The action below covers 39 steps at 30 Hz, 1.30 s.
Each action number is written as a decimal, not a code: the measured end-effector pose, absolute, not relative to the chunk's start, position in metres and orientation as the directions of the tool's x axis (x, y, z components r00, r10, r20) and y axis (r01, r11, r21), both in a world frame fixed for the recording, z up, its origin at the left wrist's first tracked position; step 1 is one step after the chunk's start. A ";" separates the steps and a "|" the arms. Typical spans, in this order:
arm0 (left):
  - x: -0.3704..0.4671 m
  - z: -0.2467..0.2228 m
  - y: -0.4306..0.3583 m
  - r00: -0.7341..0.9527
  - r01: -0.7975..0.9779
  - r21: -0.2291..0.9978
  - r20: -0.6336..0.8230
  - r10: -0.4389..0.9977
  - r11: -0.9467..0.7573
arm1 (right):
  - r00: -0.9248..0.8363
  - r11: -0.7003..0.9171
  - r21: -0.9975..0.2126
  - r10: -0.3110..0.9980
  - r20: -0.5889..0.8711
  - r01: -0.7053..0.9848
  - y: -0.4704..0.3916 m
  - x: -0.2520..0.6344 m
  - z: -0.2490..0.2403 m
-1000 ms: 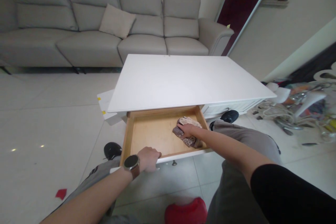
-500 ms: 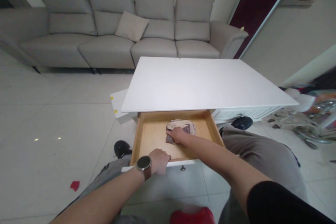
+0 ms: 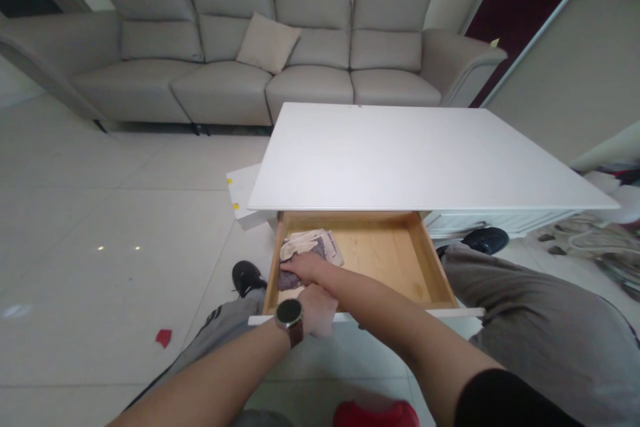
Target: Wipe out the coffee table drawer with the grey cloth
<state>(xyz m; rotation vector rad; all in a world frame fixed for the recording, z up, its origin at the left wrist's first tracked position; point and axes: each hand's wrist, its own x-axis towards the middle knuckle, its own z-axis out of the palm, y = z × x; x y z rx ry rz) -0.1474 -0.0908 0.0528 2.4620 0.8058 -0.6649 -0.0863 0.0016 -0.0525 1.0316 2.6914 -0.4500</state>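
A wooden drawer [image 3: 390, 260] is pulled out from under a white tabletop [image 3: 415, 160]. Against the drawer's left side lies a folded cloth [image 3: 320, 245], beige and purplish grey. My right hand [image 3: 306, 268] presses on the cloth from above, its fingers bent round the cloth's near part. With a watch on its wrist, my left hand [image 3: 319, 309] is closed over the drawer's white front edge, just under my right forearm.
A grey sofa [image 3: 225, 90] with a beige cushion [image 3: 269, 43] stands behind the table. A white box [image 3: 243, 190] is left of the table. My legs flank the drawer. A red object [image 3: 375, 415] is at the bottom; a red scrap [image 3: 163, 337] lies on the floor.
My right hand and the cloth have moved from the drawer's middle to its left side. My left hand stays on the front edge. The view has shifted slightly.
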 end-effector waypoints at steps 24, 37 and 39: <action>-0.146 0.066 -0.084 0.693 0.587 0.175 -0.613 0.379 -0.790 | 0.139 -0.093 0.129 0.899 -0.416 0.987 -0.017 0.172 -0.052; -0.152 0.055 -0.086 0.724 0.597 0.218 -0.561 0.402 -0.772 | 0.082 -0.044 0.106 0.918 -0.388 0.993 -0.025 0.153 -0.051; -0.153 0.054 -0.087 0.727 0.601 0.223 -0.552 0.408 -0.768 | 0.000 0.027 0.062 0.921 -0.391 0.998 -0.020 0.134 -0.049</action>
